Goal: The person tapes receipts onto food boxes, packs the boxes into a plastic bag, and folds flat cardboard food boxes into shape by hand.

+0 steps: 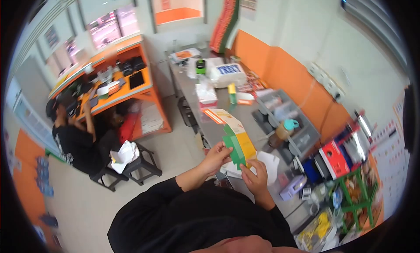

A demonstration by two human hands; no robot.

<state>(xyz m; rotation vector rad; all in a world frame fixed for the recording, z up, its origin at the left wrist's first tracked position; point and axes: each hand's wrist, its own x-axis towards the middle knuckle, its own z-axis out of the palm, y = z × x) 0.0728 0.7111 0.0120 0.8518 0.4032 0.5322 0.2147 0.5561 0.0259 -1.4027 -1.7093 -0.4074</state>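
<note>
Both hands hold a flat, partly folded carton [246,143] in green, yellow and white, raised over the near edge of the grey table [249,116]. My left hand [217,157] pinches its green flaps on the left side. Fingers of my right hand [257,175] grip the bottom corner, near the yellow panel. The carton's upper end, with orange-and-white stripes, points away from me. Beneath and to the right of it lie white paper sheets [267,164]. A small yellow-and-green box [232,94] stands farther back on the table.
A grey organiser tray [306,137] and a bottle with a turquoise lid [284,132] are on the right. A white plastic pack [227,74] lies at the back. Green racks [356,196] stand at near right. Another person [78,135] sits at an orange desk [146,84] on the left, beside a black stool [146,163].
</note>
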